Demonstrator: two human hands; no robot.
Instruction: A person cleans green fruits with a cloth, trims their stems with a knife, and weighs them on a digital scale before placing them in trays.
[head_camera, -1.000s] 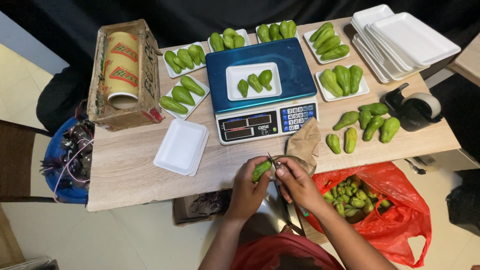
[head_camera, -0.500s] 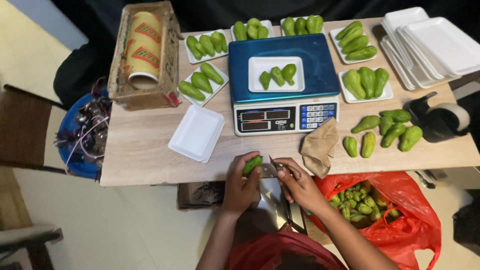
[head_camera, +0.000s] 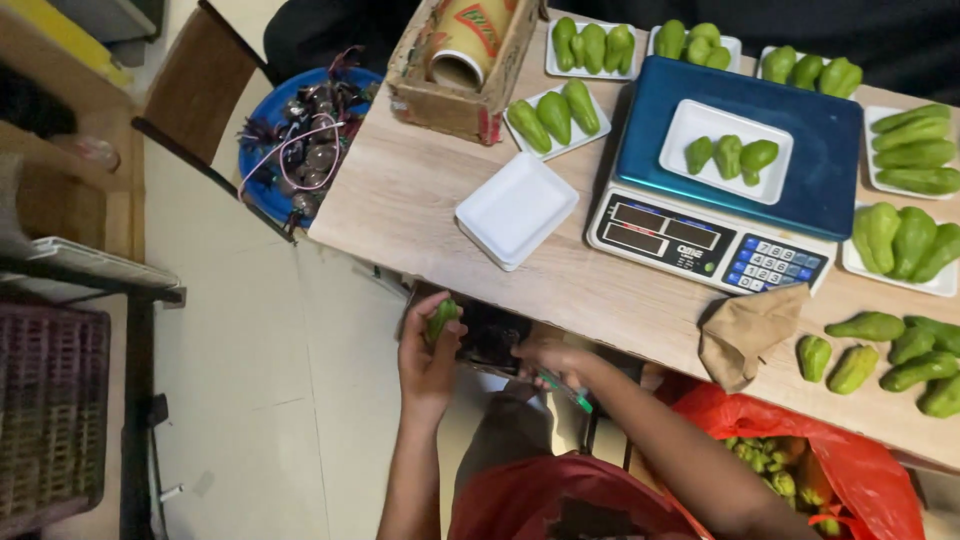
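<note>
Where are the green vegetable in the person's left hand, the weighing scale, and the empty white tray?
green vegetable (head_camera: 441, 318), head view, on its upper end above the fingers.
weighing scale (head_camera: 826, 160), head view, on the bare blue platform.
empty white tray (head_camera: 516, 210), head view, on its flat middle.

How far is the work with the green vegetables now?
Done: several white trays already hold green chayotes, and one tray sits on the scale. In hand: the left hand holds one chayote; the right hand holds a green-handled tool. Left: loose chayotes and an empty tray.
</note>
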